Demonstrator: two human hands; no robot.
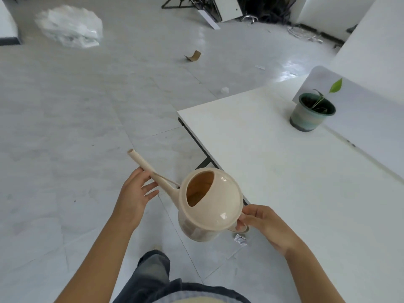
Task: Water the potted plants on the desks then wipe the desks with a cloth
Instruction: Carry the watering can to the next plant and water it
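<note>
Barely started I think: right hand (pixel 265 226) pinching the beige plastic watering can (pixel 209 204) by its handle, left hand (pixel 136 193) spread under the spout, green potted seedling (pixel 311 111) on the white table (pixel 273 171) unwatered, wiping still to do.

A bare office: white desk (pixel 273 160) with divider panel (pixel 360 101), tiled floor (pixel 65 127), stacked furniture parts (pixel 218 9).

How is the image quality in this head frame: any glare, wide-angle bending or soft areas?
Head view: bright, even light; glare patches on the floor tiles and small highlights on the watering can lid. Wide-angle bending curves the desk edges. The can, left hand and right hand are fairly sharp; the potted plant and far clutter look softer.
</note>
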